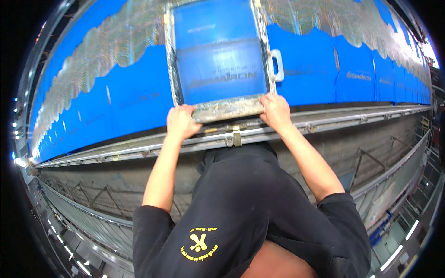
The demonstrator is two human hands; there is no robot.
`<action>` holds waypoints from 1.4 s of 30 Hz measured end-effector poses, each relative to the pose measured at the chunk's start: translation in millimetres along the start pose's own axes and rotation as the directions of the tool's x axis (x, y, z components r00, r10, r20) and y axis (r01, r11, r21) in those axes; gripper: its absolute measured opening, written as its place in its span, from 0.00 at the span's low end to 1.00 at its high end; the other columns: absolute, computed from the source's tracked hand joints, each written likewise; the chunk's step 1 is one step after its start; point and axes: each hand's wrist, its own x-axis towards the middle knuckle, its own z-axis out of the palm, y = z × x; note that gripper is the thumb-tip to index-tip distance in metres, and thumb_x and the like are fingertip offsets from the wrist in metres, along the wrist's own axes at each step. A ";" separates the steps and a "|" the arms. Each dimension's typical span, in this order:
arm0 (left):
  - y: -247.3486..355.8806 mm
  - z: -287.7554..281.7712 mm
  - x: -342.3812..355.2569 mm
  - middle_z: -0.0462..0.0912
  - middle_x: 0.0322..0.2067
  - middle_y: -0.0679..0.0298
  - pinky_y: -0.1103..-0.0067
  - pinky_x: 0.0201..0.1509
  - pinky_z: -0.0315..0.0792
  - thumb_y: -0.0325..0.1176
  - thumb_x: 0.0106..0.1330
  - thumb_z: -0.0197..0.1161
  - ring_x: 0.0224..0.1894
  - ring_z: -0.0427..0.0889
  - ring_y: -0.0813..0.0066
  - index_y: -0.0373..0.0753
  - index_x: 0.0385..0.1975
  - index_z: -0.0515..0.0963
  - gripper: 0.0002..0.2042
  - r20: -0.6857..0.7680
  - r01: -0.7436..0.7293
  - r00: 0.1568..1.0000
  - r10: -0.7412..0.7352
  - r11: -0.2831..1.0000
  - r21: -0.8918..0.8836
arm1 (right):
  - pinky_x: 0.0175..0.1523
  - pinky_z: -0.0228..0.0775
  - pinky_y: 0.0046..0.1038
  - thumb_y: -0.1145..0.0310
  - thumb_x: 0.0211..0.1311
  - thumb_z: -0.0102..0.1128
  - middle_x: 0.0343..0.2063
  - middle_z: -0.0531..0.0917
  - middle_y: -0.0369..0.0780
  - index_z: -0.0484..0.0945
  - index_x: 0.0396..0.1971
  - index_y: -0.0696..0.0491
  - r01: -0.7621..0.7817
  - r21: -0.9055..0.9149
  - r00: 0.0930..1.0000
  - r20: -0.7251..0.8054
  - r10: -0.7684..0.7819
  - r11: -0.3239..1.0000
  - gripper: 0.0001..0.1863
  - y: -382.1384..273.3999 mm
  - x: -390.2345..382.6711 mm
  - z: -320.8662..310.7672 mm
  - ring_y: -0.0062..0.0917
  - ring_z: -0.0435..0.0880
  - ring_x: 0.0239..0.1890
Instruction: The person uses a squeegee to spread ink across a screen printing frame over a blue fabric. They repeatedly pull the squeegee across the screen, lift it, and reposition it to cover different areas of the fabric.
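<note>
A rectangular screen-printing frame (pixel 171 60) with a see-through mesh lies over the blue fabric, its near bar worn and stained. My left hand (pixel 182 121) grips the frame's near left corner, and my right hand (pixel 276 112) grips the near right corner. Both sets of fingers curl over the bar, partly hidden. Through the mesh, dark printed lettering shows on the blue fabric panel (pixel 139 104) beneath. Just outside the frame's right side lies a white plastic handle (pixel 278 66); what it belongs to is not clear.
Blue panels (pixel 354 74) line the long table on both sides, with a wavy-edged, shiny strip (pixel 296 16) beyond them. A metal rail (pixel 306 126) with small stops runs along the near edge, and a brass-coloured clip (pixel 237 135) sits below the frame. Behind me stands another long table (pixel 102 215).
</note>
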 end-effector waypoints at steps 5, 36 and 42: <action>9.8 -3.5 -20.4 0.83 0.58 0.54 0.59 0.71 0.64 0.42 0.47 0.79 0.63 0.80 0.60 0.41 0.50 0.87 0.27 -0.106 -0.044 0.992 0.062 0.985 0.169 | 0.64 0.74 0.44 0.42 0.63 0.73 0.53 0.86 0.51 0.86 0.52 0.58 -0.127 0.457 0.984 -0.050 0.168 0.880 0.33 29.2 28.2 -12.9 0.46 0.83 0.58; -259.3 8.4 -120.9 0.87 0.56 0.59 0.64 0.67 0.72 0.23 0.49 0.67 0.61 0.82 0.64 0.38 0.57 0.83 0.29 -0.363 -0.352 0.881 0.304 0.933 -0.071 | 0.29 0.60 0.20 0.62 0.73 0.68 0.27 0.81 0.28 0.85 0.57 0.54 -0.151 0.907 0.688 -0.188 0.701 0.392 0.18 -226.3 229.0 153.0 0.10 0.68 0.25; -291.6 -41.0 -92.4 0.89 0.53 0.55 0.64 0.66 0.74 0.24 0.51 0.69 0.56 0.86 0.58 0.36 0.53 0.85 0.25 -0.329 -0.388 0.890 0.316 0.904 -0.179 | 0.44 0.72 0.25 0.52 0.79 0.61 0.37 0.85 0.32 0.84 0.58 0.53 -0.281 0.892 0.692 -0.066 0.719 0.353 0.22 -232.5 236.2 165.1 0.17 0.77 0.37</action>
